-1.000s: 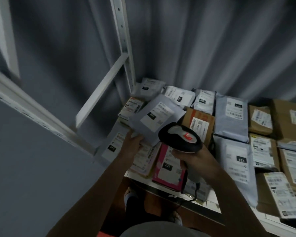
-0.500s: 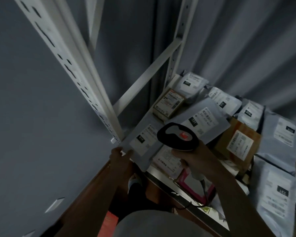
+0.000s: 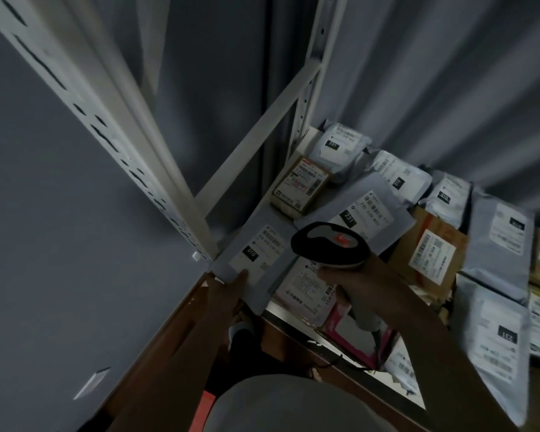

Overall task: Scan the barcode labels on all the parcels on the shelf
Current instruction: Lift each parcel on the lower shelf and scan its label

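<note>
Scanner [image 3: 331,246] | right hand [image 3: 353,280] grips | head aimed at shelf's left-corner mailer [image 3: 256,260]

A pale grey painted wall [image 3: 60,244] is filling the left side of the view, with a small white rectangular plate [image 3: 91,382] sitting low on it. Grey pleated curtain fabric [image 3: 434,82] is hanging behind, running in long vertical folds. A brown wooden floor [image 3: 169,347] is showing below, meeting the wall along a slanted line. A flat red-orange object [image 3: 204,410] is lying on that floor near the bottom edge, too blurred to tell apart further.
</note>
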